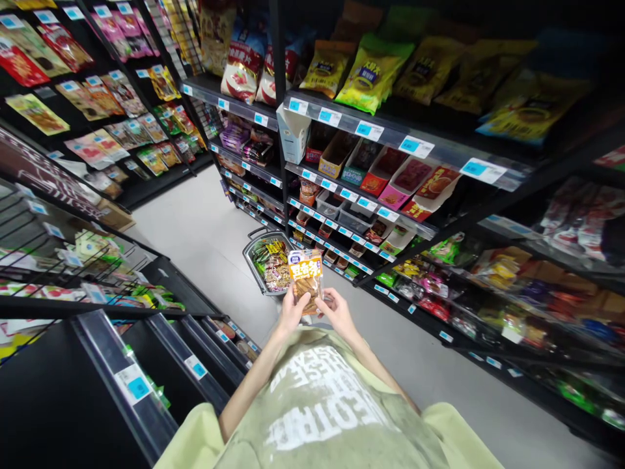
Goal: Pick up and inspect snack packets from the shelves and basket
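Between both hands, in front of my shirt, I hold a snack packet [306,270] with an orange and white printed top and a clear lower part showing brown pieces. My left hand [291,311] grips its lower left side, thumb across the front. My right hand [336,309] is closed on the lower right corner, the thumb on the front. Just beyond the packet, on the floor, stands a dark shopping basket [250,264] filled with several packaged snacks [274,266]; the packet hides part of its right side.
A black shelf [342,116] with bagged chips [374,73] and open snack boxes [385,170] runs along the right. A low shelf unit [146,384] stands close on my left. Hanging packets [88,98] line a far-left rack. Grey floor [195,215] lies between.
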Action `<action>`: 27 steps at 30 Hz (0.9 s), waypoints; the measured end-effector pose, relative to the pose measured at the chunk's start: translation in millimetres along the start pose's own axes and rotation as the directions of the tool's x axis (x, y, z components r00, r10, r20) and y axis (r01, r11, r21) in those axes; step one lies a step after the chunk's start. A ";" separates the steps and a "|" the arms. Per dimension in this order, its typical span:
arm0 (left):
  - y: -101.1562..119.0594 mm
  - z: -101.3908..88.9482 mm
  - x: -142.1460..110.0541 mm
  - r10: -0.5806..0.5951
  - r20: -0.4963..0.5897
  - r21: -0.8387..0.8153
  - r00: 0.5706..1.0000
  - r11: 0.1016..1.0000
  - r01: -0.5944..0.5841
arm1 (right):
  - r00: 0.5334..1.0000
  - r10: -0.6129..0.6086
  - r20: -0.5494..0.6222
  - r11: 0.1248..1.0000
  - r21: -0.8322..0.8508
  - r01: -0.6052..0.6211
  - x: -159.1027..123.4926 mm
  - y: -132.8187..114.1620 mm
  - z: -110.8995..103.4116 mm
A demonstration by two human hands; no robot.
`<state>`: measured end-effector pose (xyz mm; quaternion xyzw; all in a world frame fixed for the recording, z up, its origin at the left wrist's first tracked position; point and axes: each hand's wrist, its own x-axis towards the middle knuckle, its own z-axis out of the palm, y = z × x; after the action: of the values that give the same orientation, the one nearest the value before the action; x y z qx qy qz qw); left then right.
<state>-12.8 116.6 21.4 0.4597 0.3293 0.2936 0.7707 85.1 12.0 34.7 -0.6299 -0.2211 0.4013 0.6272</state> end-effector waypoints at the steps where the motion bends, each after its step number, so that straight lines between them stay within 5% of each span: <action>1: -0.9 -0.2 0.0 -0.005 0.003 -0.001 1.000 1.000 0.005 | 1.000 0.000 0.001 1.000 0.001 0.000 0.9 1.5 -0.3; 27: 14.6 7.4 -5.3 0.010 0.029 0.221 1.000 0.975 -0.016 | 1.000 -0.014 -0.022 1.000 0.006 0.014 4.3 5.0 -2.0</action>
<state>-12.4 114.7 38.4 0.5490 0.3462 0.2537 0.7173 88.1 13.5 28.7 -0.6309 -0.2172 0.3905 0.6343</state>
